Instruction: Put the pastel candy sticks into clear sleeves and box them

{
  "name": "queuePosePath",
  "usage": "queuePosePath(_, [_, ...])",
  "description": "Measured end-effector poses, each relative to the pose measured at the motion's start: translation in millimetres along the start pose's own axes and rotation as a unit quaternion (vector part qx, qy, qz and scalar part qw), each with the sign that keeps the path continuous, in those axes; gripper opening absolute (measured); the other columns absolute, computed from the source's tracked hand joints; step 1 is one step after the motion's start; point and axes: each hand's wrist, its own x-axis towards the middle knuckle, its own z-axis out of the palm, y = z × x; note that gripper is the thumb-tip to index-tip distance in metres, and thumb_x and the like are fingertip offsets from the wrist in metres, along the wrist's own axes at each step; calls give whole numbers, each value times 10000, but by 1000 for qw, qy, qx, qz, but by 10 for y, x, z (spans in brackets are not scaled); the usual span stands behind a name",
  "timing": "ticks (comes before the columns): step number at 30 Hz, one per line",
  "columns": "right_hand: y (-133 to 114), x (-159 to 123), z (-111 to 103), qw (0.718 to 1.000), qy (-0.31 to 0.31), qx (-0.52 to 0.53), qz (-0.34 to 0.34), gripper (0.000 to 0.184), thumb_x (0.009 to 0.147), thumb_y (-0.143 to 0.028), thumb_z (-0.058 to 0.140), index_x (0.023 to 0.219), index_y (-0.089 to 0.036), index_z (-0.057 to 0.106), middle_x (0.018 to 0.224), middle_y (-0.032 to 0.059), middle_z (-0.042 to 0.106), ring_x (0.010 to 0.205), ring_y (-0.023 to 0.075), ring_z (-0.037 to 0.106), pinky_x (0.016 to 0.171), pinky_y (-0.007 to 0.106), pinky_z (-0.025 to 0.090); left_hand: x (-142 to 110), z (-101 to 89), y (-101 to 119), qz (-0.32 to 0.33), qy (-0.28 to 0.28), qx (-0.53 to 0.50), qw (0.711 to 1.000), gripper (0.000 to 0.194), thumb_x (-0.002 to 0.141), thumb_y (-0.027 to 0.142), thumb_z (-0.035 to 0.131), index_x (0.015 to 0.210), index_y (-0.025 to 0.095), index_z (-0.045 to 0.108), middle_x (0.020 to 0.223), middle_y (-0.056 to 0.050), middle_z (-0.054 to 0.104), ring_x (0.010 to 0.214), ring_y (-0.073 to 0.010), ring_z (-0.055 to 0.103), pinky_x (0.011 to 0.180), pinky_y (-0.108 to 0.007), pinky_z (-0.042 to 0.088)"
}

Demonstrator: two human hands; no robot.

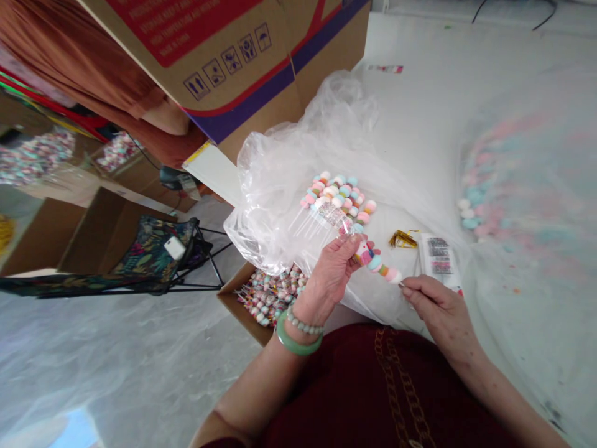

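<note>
My left hand [339,262] is closed around a marshmallow skewer [379,266], a row of pink, white, blue and brownish soft pieces with a colourful label near the fingers. At the skewer's near white end, my right hand [436,306] pinches its tip; whether the fingers grip a stick or wrapper there is too small to tell. Just beyond my left hand lies a pile of similar skewers [336,191], their white sticks pointing left on a clear plastic bag [275,180]. Gold twist ties [403,239] and a sheet of printed labels [438,256] lie right of the held skewer.
A large printed carton [242,74] stands at the back, with a person in a rust-coloured sleeve [97,68] beside it. Below the white table [420,124] is an open box of skewers [273,295]. A folding chair [153,255] holds a phone. A filled bag [517,180] sits right.
</note>
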Motion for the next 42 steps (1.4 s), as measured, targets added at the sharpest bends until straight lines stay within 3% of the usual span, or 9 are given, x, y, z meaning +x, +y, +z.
queuePosePath(4, [-49, 9, 113, 975, -35, 178, 131, 189, 760, -375, 623, 724, -190, 633, 477, -59, 389, 442, 89, 307, 423, 230, 217, -6, 49, -165, 35, 27, -45, 998, 237, 742, 321, 713, 874, 130, 666, 833, -49, 688, 765, -176, 682, 750, -290, 511])
queuePosePath(11, [-65, 77, 139, 838, -235, 390, 301, 177, 670, -310, 683, 706, -166, 589, 449, -98, 363, 349, 27, 155, 381, 215, 103, -38, 53, -214, 31, 9, -51, 998, 236, 746, 337, 711, 819, 117, 668, 796, -48, 682, 757, -168, 674, 756, -295, 514])
queuePosePath(20, [-53, 47, 209, 989, -68, 92, 89, 179, 771, -346, 601, 799, -182, 669, 588, -22, 517, 508, 106, 433, 486, 240, 334, 44, -48, -136, 27, 60, -73, 995, 194, 776, 283, 671, 877, 122, 632, 821, -59, 693, 788, -190, 682, 745, -291, 516])
queuePosePath(25, [-38, 1, 160, 972, 63, -181, -133, 191, 840, -283, 519, 833, -195, 688, 705, 31, 571, 695, 175, 545, 662, 305, 385, 27, -18, -150, 9, 51, -86, 995, 156, 798, 250, 645, 889, 124, 629, 828, -58, 695, 814, -199, 684, 763, -305, 524])
queuePosePath(28, [-76, -11, 147, 976, 52, -179, -117, 195, 833, -299, 535, 739, -191, 668, 667, 30, 578, 653, 165, 533, 641, 302, 373, 29, -19, -166, 17, 39, -78, 996, 183, 795, 277, 655, 894, 125, 639, 849, -60, 698, 807, -198, 685, 761, -308, 525])
queuePosePath(31, [-124, 24, 169, 999, -6, -3, 45, 171, 785, -313, 595, 679, -186, 639, 541, -7, 537, 526, 125, 480, 546, 262, 356, 37, -24, -179, 32, 23, -76, 996, 201, 788, 301, 669, 878, 123, 652, 858, -59, 696, 795, -191, 683, 772, -320, 527])
queuePosePath(34, [-103, 87, 194, 938, -98, 255, 216, 169, 719, -300, 664, 633, -172, 597, 435, -49, 454, 392, 72, 368, 419, 214, 275, 31, -24, -183, 30, 15, -74, 997, 197, 779, 298, 681, 869, 124, 663, 851, -52, 694, 781, -180, 679, 805, -338, 526])
queuePosePath(39, [68, 133, 180, 724, -284, 509, 370, 169, 709, -255, 721, 687, -149, 593, 419, -117, 333, 314, -1, 134, 340, 164, 146, -2, -24, -182, 20, 2, -61, 998, 185, 792, 296, 666, 857, 123, 674, 837, -54, 695, 772, -177, 674, 809, -343, 522])
queuePosePath(42, [97, 105, 171, 698, -305, 535, 366, 136, 769, -241, 684, 722, -144, 601, 432, -113, 365, 306, -8, 135, 336, 152, 150, -10, -22, -186, 18, 3, -66, 998, 202, 778, 315, 680, 875, 138, 670, 858, -53, 693, 806, -198, 678, 789, -339, 519])
